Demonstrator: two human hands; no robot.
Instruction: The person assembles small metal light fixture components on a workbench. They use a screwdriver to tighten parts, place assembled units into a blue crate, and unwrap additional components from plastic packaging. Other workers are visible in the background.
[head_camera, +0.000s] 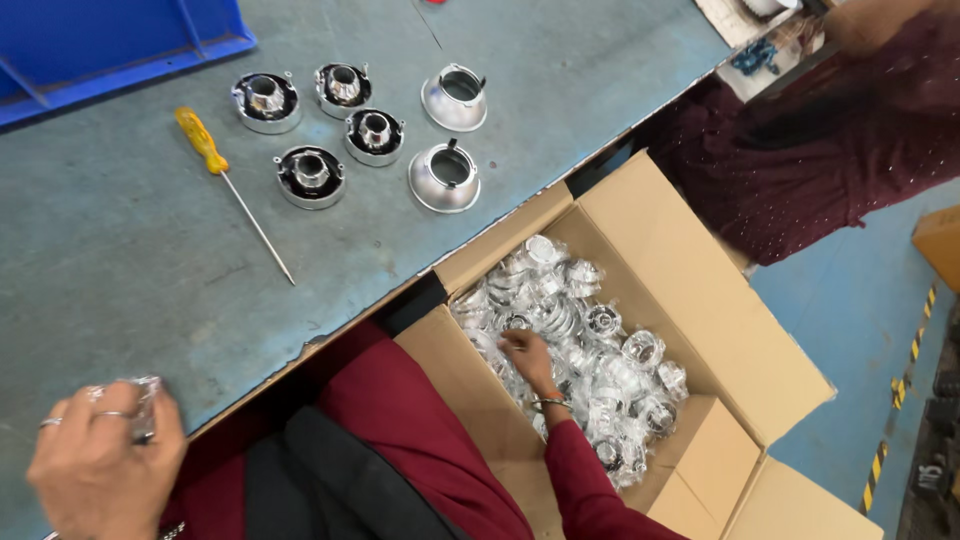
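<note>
Shiny cups (600, 340) lie right under the right hand (527, 358) in the box (690, 290); its grip looks closed on one, maybe. Left hand (100, 470) grips a wrapped cup (143, 400) on the counter (130, 260).

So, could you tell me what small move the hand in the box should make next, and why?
Probably close the fingers on one wrapped metal part and lift it out: the right hand rests on the pile in the cardboard box, not yet gripping any.
</note>
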